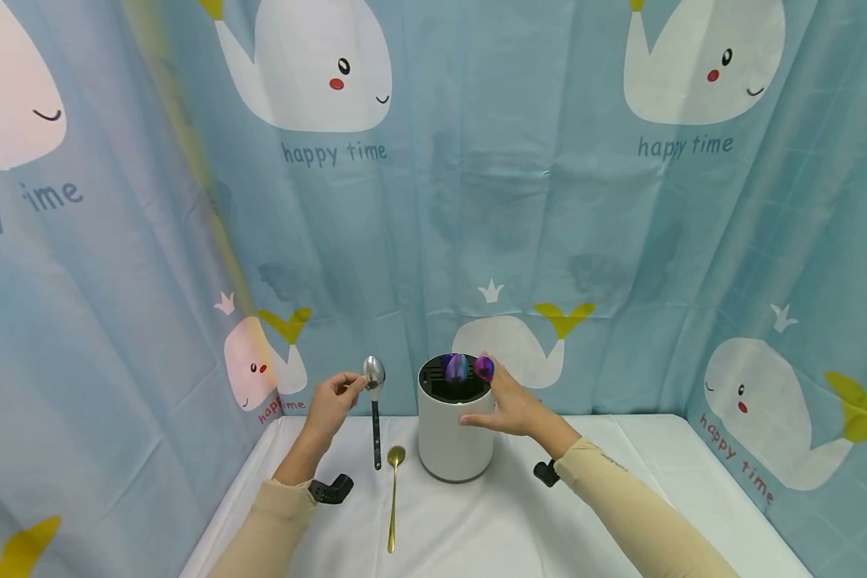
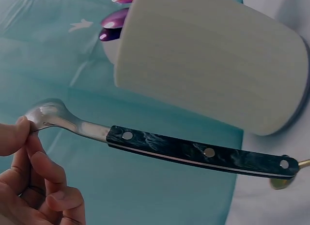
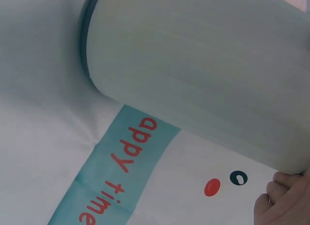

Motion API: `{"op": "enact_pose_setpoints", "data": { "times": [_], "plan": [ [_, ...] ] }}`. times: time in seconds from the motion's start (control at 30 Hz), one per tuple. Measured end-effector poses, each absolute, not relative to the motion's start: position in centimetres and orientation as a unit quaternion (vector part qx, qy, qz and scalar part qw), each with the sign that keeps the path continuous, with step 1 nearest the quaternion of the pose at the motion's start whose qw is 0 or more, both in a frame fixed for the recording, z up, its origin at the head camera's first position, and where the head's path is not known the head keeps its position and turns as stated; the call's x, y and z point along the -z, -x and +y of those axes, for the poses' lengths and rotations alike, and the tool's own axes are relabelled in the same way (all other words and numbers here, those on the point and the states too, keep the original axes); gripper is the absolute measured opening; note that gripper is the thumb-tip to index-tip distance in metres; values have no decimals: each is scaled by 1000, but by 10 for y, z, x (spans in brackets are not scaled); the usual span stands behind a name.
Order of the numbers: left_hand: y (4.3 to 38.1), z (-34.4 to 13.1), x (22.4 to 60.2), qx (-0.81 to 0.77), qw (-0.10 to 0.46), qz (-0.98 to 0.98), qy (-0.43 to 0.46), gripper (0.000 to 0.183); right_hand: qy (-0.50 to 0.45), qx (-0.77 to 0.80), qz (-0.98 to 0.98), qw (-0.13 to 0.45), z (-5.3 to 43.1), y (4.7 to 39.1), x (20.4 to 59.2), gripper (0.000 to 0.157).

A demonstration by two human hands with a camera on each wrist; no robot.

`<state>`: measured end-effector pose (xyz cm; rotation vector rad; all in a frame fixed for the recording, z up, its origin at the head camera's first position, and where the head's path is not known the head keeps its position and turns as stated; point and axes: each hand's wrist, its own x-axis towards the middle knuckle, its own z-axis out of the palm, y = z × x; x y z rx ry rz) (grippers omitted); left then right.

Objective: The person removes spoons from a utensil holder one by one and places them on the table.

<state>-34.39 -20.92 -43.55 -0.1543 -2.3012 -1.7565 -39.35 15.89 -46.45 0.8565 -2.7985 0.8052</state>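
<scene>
My left hand pinches the bowl of a steel spoon between thumb and fingertips. The spoon hangs upright, bowl up, its dark marbled handle with metal rivets pointing down. In the middle of the table stands a white cylindrical utensil holder with a black slotted top. My right hand grips it at the upper right, thumb across the front and fingers round the far side. Shiny purple-blue utensil heads stick up out of the slots; their handles are hidden inside.
A thin gold spoon lies on the white tablecloth, left of the holder, bowl toward the back. Blue curtains with whale prints hang behind the table and along both sides.
</scene>
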Motion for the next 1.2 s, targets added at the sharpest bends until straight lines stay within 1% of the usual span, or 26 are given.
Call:
{"op": "enact_pose_setpoints", "data": {
  "times": [0.27, 0.53, 0.8, 0.97, 1.2],
  "plan": [
    [348, -213, 468, 607, 49, -793, 9, 30, -281, -263, -921, 55, 159, 393, 464, 138],
    [352, -212, 494, 591, 5, -807, -19, 33, -285, -269, -918, 56, 159, 392, 464, 136],
    [353, -211, 510, 572, -19, -820, -28, 29, -282, -263, -921, 51, 159, 395, 465, 138],
    [357, -211, 517, 569, -25, -821, -36, 30, -281, -268, -920, 52, 160, 394, 463, 137],
    [363, -215, 537, 564, -33, -823, -55, 35, -282, -267, -920, 49, 159, 393, 464, 138]
  ]
}}
